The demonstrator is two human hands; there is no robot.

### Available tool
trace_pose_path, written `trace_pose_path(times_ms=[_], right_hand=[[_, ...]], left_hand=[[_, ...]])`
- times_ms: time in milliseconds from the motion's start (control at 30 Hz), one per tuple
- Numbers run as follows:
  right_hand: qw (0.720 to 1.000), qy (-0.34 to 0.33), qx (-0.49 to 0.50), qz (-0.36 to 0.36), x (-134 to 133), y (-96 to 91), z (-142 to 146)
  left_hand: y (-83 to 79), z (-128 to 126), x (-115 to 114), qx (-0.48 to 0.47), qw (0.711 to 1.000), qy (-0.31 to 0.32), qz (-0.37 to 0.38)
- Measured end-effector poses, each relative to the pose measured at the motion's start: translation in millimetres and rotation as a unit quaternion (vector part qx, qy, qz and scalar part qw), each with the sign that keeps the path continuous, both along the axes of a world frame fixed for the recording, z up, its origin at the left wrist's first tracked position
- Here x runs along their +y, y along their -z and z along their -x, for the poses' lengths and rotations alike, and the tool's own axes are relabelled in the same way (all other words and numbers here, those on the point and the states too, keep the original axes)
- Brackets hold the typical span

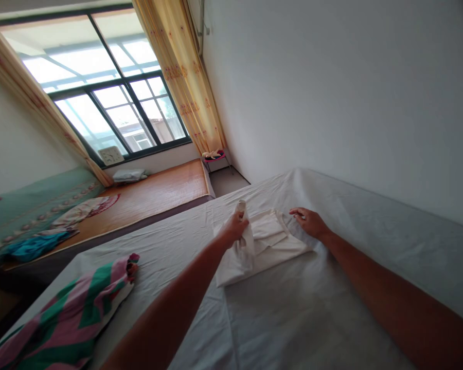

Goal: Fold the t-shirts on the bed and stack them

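Observation:
A white cloth garment [281,252], partly folded, lies on the pale grey sheet [278,324] in front of me. My left hand [234,228] is closed around a raised edge of it and holds that part up off the rest. Just beyond the garment's right side, my right hand [308,222] hovers close to the sheet. Its fingers are loosely bent and apart, with nothing plainly held in them. The garment's near edge lies flat, while its upper layers are creased.
A pink and green striped cloth [81,308] lies at the left of the bed. Beyond stands a lower platform with a brown mat [162,190], a blue cloth [38,245] and a folded pillow [130,176]. A white wall [351,103] borders the right side.

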State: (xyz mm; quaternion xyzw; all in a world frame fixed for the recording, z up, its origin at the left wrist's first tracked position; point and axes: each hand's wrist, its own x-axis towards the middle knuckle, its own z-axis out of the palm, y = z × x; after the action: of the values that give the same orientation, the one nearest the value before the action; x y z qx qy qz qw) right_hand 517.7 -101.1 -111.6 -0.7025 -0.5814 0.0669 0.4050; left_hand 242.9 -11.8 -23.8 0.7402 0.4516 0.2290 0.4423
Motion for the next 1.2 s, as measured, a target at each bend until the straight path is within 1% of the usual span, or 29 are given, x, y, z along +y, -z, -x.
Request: trace_pose_path(times_ms=[67,167,233,300,333,367,433,467,500,533,567,600,667,700,733,767,833,933,1000,1067,1100,1167,1200], right_hand=[[1.000,0.001,-0.003,0.007,-1,1.1,-1],[1.000,0.005,-0.007,0.021,0,2.7,-3],[0.999,0.003,-0.009,0.036,1,3.0,-4],[0.999,0.005,-0.001,0.045,0,0.5,-5],[0.999,0.011,0.007,0.042,-1,-2.6,-5],[0.999,0.022,0.015,0.031,-3,-7.3,-3],[0.998,0.053,0.011,-0.016,-8,-21.1,7],[0.997,0.058,-0.004,-0.047,-11,-29.3,16],[0.995,0.050,-0.027,-0.077,-14,-37.5,28],[0.993,0.026,-0.057,-0.101,-18,-44.5,43],[0.989,-0.018,-0.088,-0.116,-21,-49.5,59],[0.984,-0.072,-0.118,-0.116,-23,-51.9,75],[0.963,-0.169,-0.188,-0.091,-26,-47.9,104],[0.955,-0.188,-0.216,-0.072,-26,-42.3,115],[0.951,-0.192,-0.237,-0.050,-25,-35.2,122],[0.951,-0.182,-0.250,-0.026,-23,-27.6,126],[0.955,-0.149,-0.258,0.015,-19,-14.0,126],[0.956,-0.128,-0.260,0.047,-14,-2.6,116],[0.957,-0.111,-0.261,0.059,-12,-0.9,107],[0.959,-0.078,-0.260,0.075,-12,-2.4,101],[0.961,-0.059,-0.260,0.079,-12,-4.2,100],[0.961,-0.034,-0.267,0.062,-11,-8.9,104],[0.959,-0.041,-0.276,0.041,-11,-11.3,110]], left_hand=[[6.9,-28,-8,-0.029,0.998,0.018,0.052],[14.7,-58,-20,-0.065,0.989,0.062,0.117],[17.4,-68,-26,-0.068,0.983,0.088,0.148],[17.9,-68,-27,-0.069,0.980,0.100,0.160],[17.5,-64,-26,-0.075,0.982,0.095,0.147],[16.9,-56,-23,-0.082,0.987,0.083,0.114],[15.9,-32,-16,-0.092,0.994,0.052,0.000],[15.7,-17,-13,-0.087,0.993,0.039,-0.071],[16.0,-1,-11,-0.075,0.988,0.034,-0.133],[16.8,16,-11,-0.056,0.980,0.035,-0.187],[18.1,32,-13,-0.031,0.972,0.041,-0.231],[19.9,47,-18,-0.006,0.962,0.049,-0.267],[24.8,71,-34,0.055,0.942,0.088,-0.318],[27.6,79,-43,0.089,0.931,0.113,-0.335],[30.7,85,-53,0.122,0.919,0.139,-0.347],[34.1,88,-62,0.152,0.908,0.159,-0.356],[41.5,91,-76,0.195,0.894,0.172,-0.365],[52.6,91,-86,0.224,0.891,0.174,-0.355],[56.1,91,-89,0.226,0.891,0.209,-0.333],[53.7,90,-90,0.214,0.889,0.252,-0.318],[50.5,89,-89,0.201,0.889,0.263,-0.316],[42.8,85,-85,0.171,0.895,0.257,-0.323],[39.8,82,-81,0.159,0.898,0.242,-0.332]])
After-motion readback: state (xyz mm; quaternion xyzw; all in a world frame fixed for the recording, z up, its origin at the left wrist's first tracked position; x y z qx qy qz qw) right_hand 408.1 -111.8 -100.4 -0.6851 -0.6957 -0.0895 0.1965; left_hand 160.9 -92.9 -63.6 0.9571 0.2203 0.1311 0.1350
